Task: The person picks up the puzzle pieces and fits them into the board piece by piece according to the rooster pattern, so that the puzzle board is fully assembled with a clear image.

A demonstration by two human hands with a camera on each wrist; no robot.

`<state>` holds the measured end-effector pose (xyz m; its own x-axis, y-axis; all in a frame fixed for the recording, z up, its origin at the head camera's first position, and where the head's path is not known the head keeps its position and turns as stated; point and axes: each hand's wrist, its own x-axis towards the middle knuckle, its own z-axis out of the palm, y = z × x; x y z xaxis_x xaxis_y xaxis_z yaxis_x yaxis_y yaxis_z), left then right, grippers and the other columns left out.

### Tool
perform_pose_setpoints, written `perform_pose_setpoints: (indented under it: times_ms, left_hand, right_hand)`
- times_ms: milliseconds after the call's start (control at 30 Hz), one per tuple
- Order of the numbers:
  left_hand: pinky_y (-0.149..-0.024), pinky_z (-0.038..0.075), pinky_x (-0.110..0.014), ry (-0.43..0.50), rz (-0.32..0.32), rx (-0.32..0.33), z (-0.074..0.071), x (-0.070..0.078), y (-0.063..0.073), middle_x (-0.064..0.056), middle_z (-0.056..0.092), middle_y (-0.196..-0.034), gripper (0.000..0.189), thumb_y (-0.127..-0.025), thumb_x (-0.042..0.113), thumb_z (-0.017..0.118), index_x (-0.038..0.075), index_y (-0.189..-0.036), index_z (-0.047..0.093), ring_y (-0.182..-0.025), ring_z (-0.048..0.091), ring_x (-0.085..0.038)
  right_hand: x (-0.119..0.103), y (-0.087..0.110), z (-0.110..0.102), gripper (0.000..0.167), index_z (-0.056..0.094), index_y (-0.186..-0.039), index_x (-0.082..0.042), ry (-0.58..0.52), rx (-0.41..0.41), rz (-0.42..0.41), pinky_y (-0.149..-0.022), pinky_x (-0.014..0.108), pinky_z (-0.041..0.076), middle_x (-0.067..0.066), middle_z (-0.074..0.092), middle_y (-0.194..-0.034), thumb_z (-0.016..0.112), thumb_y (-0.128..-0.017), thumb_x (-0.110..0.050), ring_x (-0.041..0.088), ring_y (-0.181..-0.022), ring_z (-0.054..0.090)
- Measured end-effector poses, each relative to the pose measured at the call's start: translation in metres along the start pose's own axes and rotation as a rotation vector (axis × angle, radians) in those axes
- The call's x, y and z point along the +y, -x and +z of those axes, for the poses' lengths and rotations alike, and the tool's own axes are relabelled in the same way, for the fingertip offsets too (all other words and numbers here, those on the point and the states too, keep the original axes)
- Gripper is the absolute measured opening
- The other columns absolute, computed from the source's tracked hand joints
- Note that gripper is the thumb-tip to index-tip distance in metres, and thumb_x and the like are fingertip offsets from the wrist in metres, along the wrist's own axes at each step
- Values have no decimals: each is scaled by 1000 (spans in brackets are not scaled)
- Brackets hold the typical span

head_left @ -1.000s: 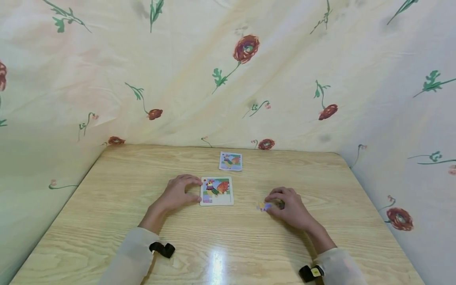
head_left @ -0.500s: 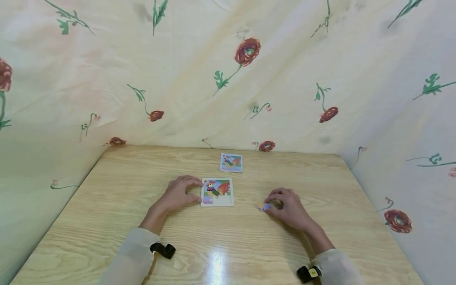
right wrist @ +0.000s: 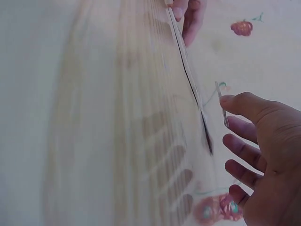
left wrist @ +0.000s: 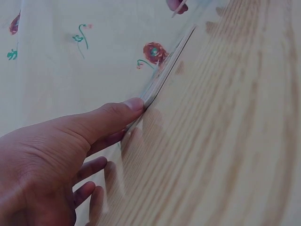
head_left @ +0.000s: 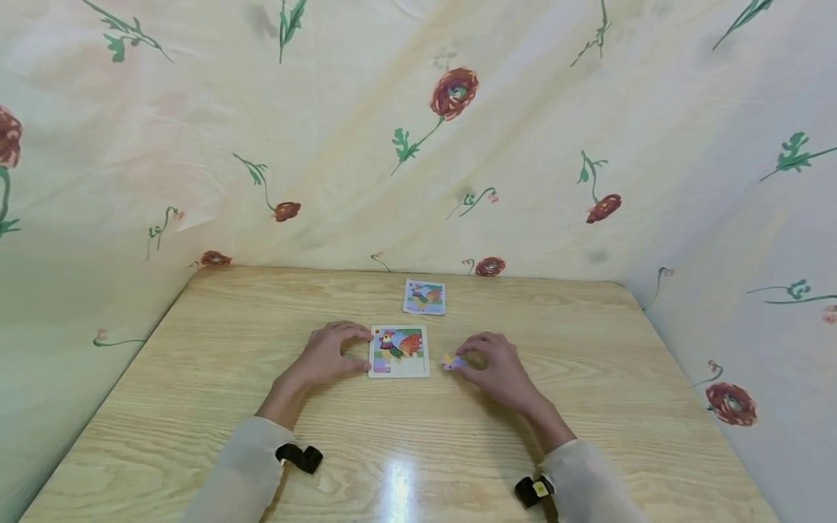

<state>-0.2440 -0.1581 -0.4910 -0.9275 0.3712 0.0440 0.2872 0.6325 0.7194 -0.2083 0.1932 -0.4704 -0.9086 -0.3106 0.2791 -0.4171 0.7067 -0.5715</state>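
A puzzle board [head_left: 412, 369] with a rooster picture lies flat on the table, its lower right part bare white. My left hand [head_left: 330, 354] holds the board by its left edge, thumb at the near corner and forefinger by the far one. In the left wrist view the thumb presses the board's thin edge. To the right of the board, my right hand [head_left: 500, 370] pinches a small purple and yellow puzzle piece [head_left: 451, 361] between thumb and forefinger. The right wrist view shows this piece [right wrist: 224, 110] edge-on, raised above the table, the other fingers loosely bent.
Behind the board lies a square card [head_left: 423, 298] with the same rooster picture. The wooden table [head_left: 327, 465] ends at a flowered cloth [head_left: 327, 145] hanging at the back and both sides. Each wrist wears a black band with a small camera.
My right hand has lifted the puzzle piece and carried it left, close to the board's right edge. The left hand and the board have stayed in place.
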Motion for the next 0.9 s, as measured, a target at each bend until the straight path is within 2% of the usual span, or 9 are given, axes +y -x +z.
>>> perform_pose_setpoints:
  times_ms: [167, 400, 900]
  left_hand:
    - [-121, 20, -63, 6, -1, -1, -1, 2, -1, 4, 61, -146, 49, -83, 37, 86, 26, -129, 71, -148, 41, -30]
    - [-121, 20, -65, 1, 12, -2, -2, 2, -1, 1, 61, -146, 50, -84, 36, 85, 24, -130, 71, -147, 42, -31]
    - [-121, 21, -65, -22, 22, -4, -2, 0, -2, 1, 60, -147, 50, -84, 37, 85, 25, -131, 70, -148, 42, -31]
  right_hand:
    - [-19, -11, 14, 18, 79, -99, -18, -38, -32, 15, -104, 66, 37, 5, 73, -115, 87, -84, -24, 33, -116, 58]
    - [-40, -21, 35, 17, 79, -101, -17, -61, -82, 27, -102, 59, 36, 5, 71, -116, 84, -87, -25, 30, -116, 57]
    - [-52, -34, 56, 21, 80, -103, -17, -14, -111, 30, -94, 51, 39, 5, 70, -115, 85, -86, -27, 29, -112, 56]
